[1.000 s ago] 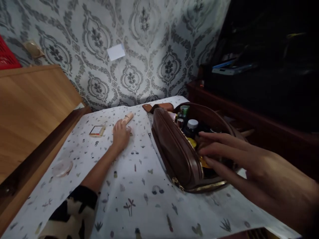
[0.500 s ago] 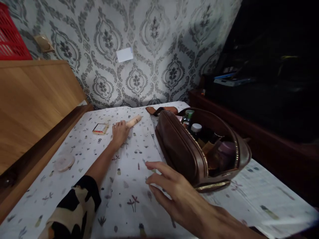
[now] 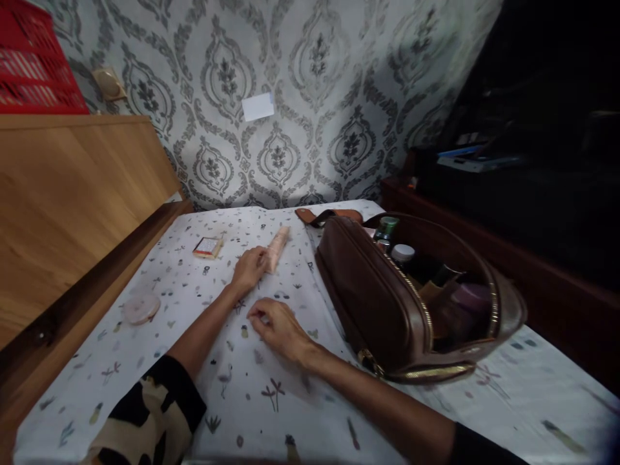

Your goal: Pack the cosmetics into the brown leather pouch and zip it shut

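The right hand (image 3: 278,326) lies nearest, knuckles up on the patterned worktop (image 3: 290,400), fingers curled narrow with the tips pressed to the cloth. Whether something small sits under them I cannot tell. Just beyond it, the left hand (image 3: 249,268) rests on the cloth with its fingers closed lightly on the near end of a peach tube (image 3: 277,248), which lies flat and points away toward the wall.

To the right stands a brown pouch (image 3: 382,303), unzipped, with bottles (image 3: 394,242) and other items upright inside. Left of the tube lies a small flat box (image 3: 208,247); nearer the wooden ledge, a round compact (image 3: 141,308).

As I judge it, the step in hand is laying items out on the cloth, the tube being the one now placed. The next move would call for the left hand to let go of the tube without rolling it, and for the right hand to lift clear of the cloth toward the pouch opening.
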Motion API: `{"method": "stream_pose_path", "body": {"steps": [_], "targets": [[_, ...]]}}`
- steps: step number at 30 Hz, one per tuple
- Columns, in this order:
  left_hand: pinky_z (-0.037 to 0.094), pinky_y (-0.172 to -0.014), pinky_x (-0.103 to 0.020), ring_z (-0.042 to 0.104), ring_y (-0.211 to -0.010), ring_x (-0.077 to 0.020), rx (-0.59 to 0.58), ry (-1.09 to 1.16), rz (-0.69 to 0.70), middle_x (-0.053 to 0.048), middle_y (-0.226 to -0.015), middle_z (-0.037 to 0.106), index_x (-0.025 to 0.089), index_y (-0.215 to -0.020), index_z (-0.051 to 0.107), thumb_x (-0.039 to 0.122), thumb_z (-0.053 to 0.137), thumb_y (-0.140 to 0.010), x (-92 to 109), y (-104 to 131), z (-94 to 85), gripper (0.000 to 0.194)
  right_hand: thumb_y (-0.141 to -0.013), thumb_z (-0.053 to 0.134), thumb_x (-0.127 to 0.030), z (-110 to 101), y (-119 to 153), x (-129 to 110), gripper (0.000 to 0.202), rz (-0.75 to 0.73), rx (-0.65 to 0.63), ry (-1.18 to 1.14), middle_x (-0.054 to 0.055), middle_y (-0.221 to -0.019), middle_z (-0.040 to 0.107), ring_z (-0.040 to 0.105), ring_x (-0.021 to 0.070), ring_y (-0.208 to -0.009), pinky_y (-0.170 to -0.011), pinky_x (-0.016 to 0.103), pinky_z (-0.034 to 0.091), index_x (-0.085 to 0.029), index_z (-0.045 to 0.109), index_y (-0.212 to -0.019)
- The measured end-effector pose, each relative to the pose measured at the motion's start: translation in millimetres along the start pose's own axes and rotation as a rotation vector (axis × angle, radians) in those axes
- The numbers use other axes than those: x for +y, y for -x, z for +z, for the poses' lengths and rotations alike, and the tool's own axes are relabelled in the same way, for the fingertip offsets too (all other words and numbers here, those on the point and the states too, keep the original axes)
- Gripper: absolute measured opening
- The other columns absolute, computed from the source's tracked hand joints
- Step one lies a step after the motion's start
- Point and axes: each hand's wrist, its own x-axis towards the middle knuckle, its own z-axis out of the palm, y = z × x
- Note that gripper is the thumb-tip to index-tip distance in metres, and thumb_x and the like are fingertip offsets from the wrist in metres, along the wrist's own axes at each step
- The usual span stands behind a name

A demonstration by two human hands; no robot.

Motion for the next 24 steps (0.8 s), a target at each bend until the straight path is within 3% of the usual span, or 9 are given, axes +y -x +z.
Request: {"method": "stream_pose_path", "body": {"steps": [5, 9, 12, 17, 24], "targets": [[0.046, -0.108, -0.034, 0.060, -0.121, -0.0210, 0.066, -0.038, -0.030, -0.006, -0.124, 0.070, 0.023, -0.119, 0.063, 0.031, 0.050, -0.099, -16, 3, -8.2, 0.025, -0.089, 0.054, -0.014, 3, 6, 17, 0.016, -0.007, 0.066, -0.082, 0.002, -0.077, 0.066, 0.058, 0.0143, -0.070, -0.066, 0.025, 0.043, -0.017, 0.070, -0.086], [0.032, -0.121, -0.052, 0.041, -0.144, -0.0341, 0.201, -0.158, -0.255, -0.019, -0.151, 0.049, 0.017, -0.135, 0.055, 0.032, 0.050, -0.097, -53, -3, -30.8, 0.041, -0.089, 0.053, -0.018, 3, 7, 19, 0.016, -0.028, 0.066, -0.125, 0.002, -0.076, 0.066, 0.057, 0.0142, -0.069, -0.064, 0.024, 0.042, -0.018, 0.069, -0.085], [0.029, -0.118, -0.064, 0.031, -0.150, -0.0441, 0.254, -0.216, -0.464, -0.029, -0.159, 0.036, 0.012, -0.145, 0.044, 0.045, 0.051, -0.097, -84, -6, -47.1, 0.059, -0.088, 0.054, -0.021, 3, 5, 18, 0.017, -0.020, 0.071, -0.137, 0.002, -0.074, 0.065, 0.056, 0.0143, -0.068, -0.064, 0.025, 0.042, -0.018, 0.069, -0.083], [0.042, -0.110, -0.056, 0.051, -0.137, -0.0416, 0.173, -0.224, -0.608, -0.026, -0.142, 0.057, 0.013, -0.145, 0.044, 0.057, 0.053, -0.094, -113, -4, -53.6, 0.068, -0.087, 0.054, -0.022, 2, 2, 17, 0.017, 0.002, 0.070, -0.134, 0.001, -0.074, 0.065, 0.055, 0.0141, -0.068, -0.065, 0.025, 0.042, -0.018, 0.070, -0.083], [0.043, -0.110, -0.051, 0.054, -0.134, -0.0393, 0.163, -0.236, -0.556, -0.023, -0.139, 0.061, 0.013, -0.140, 0.051, 0.060, 0.050, -0.095, -117, 1, -47.3, 0.065, -0.088, 0.054, -0.026, 1, 2, 17, 0.018, 0.031, 0.043, -0.130, -0.001, -0.067, 0.061, 0.053, 0.0134, -0.063, -0.063, 0.025, 0.042, -0.018, 0.069, -0.083]]}}
